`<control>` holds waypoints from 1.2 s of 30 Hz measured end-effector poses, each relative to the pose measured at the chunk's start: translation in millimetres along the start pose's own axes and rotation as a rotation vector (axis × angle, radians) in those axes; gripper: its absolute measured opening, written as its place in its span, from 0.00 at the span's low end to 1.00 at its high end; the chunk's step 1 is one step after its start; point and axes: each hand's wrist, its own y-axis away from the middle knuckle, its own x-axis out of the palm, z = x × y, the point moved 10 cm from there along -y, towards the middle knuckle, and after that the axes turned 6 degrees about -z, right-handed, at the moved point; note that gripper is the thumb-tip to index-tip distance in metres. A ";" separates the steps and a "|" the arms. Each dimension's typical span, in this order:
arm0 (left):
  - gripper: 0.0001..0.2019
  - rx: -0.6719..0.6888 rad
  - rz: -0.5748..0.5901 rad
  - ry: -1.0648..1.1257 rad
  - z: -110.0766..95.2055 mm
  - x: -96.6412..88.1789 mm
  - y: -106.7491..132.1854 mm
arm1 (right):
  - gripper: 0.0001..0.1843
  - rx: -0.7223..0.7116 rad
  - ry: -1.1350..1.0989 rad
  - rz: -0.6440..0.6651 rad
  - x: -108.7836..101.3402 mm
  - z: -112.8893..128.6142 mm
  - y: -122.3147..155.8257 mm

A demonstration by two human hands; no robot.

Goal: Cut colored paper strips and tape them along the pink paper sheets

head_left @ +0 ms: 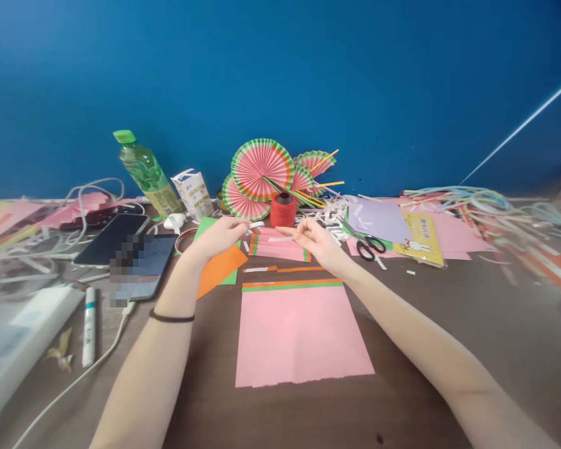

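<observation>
My left hand (220, 237) is closed in a pinch on a small white strip (257, 225), held above an orange paper piece (219, 268). My right hand (315, 240) hovers opposite it with fingers partly spread, its fingertips beside another thin white strip (280, 238). Both hands are over a folded pink paper (278, 246) with orange and green edges. A larger pink sheet (299, 333) with a green and orange top band lies nearer to me. A red thread spool (283, 210) stands just behind the hands.
Pink pleated paper fans (262, 169) lean on the blue wall. Black scissors (368, 245) lie right of my hands, beside a yellow packet (421, 240). Left are two phones (121, 249), cables, a green bottle (147, 171), a small carton (194, 193) and a white pen (89, 324). Coloured strips crowd the right edge.
</observation>
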 end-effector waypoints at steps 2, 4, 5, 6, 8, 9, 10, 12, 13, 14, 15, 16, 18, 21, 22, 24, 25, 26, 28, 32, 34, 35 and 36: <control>0.12 -0.065 0.004 -0.155 13.9 -3.7 -0.7 | 0.12 0.001 -0.004 -0.034 -3.9 -3.1 -2.1; 0.13 -0.185 0.033 -0.295 33.4 -3.1 0.9 | 0.12 0.010 -0.018 -0.058 -6.8 -5.8 -3.7; 0.12 -0.246 0.051 -0.352 42.4 -1.8 2.5 | 0.12 0.015 -0.028 -0.064 -7.5 -6.6 -4.2; 0.11 -0.287 0.062 -0.395 48.5 -0.1 3.7 | 0.13 0.020 -0.035 -0.068 -8.0 -7.1 -4.5; 0.10 -0.317 0.093 -0.468 53.9 5.8 4.7 | 0.15 0.032 -0.033 -0.075 -8.4 -7.8 -4.9; 0.11 -0.309 0.103 -0.498 53.4 8.8 4.0 | 0.15 0.036 -0.022 -0.083 -9.1 -8.0 -5.0; 0.13 -0.297 0.107 -0.525 52.1 11.2 3.0 | 0.16 0.037 -0.009 -0.094 -10.0 -8.0 -5.1; 0.16 -0.256 0.080 -0.566 46.5 12.9 -0.1 | 0.16 0.038 0.014 -0.124 -13.3 -8.0 -5.5; 0.16 -0.221 0.057 -0.571 41.7 13.6 -1.8 | 0.16 0.037 0.021 -0.138 -15.1 -7.9 -5.7; 0.14 -0.183 0.049 -0.561 36.8 16.4 -3.0 | 0.16 0.034 0.019 -0.149 -16.6 -7.4 -5.9; 0.11 -0.150 0.069 -0.536 32.6 22.4 -3.2 | 0.16 0.030 0.007 -0.153 -17.5 -6.9 -6.1; 0.07 -0.119 0.116 -0.496 28.7 31.7 -2.4 | 0.16 0.030 -0.011 -0.156 -18.2 -6.5 -6.2; 0.02 -0.078 0.255 -0.402 21.7 55.7 2.3 | 0.16 0.030 -0.051 -0.161 -19.0 -5.9 -6.4; 0.01 -0.029 0.372 -0.406 11.7 81.9 8.5 | 0.16 0.027 -0.076 -0.161 -18.8 -5.0 -6.5; 0.03 -0.021 0.382 -0.416 9.5 86.8 9.3 | 0.16 0.027 -0.074 -0.158 -18.2 -4.9 -6.5; 0.05 -0.025 0.369 -0.436 7.8 90.5 9.1 | 0.17 0.030 -0.069 -0.149 -17.1 -5.1 -6.5; 0.06 -0.026 0.360 -0.439 7.4 90.9 8.8 | 0.17 0.032 -0.064 -0.145 -16.7 -5.3 -6.5; 0.06 -0.030 0.354 -0.441 7.7 90.7 8.7 | 0.17 0.034 -0.060 -0.143 -16.6 -5.5 -6.4; 0.06 -0.041 0.355 -0.437 9.4 90.5 9.2 | 0.16 0.034 -0.052 -0.142 -16.8 -5.3 -6.2; 0.07 -0.065 0.344 -0.424 14.7 89.1 9.4 | 0.16 0.032 -0.047 -0.131 -16.1 -4.7 -5.8; 0.09 -0.070 0.336 -0.415 16.9 88.1 8.7 | 0.16 0.034 -0.044 -0.123 -15.3 -4.7 -5.8; 0.10 -0.081 0.339 -0.396 18.2 87.5 8.5 | 0.16 0.035 -0.043 -0.122 -15.3 -4.7 -5.8; 0.10 -0.100 0.347 -0.365 19.7 86.8 8.8 | 0.16 0.036 -0.044 -0.118 -15.1 -4.6 -5.8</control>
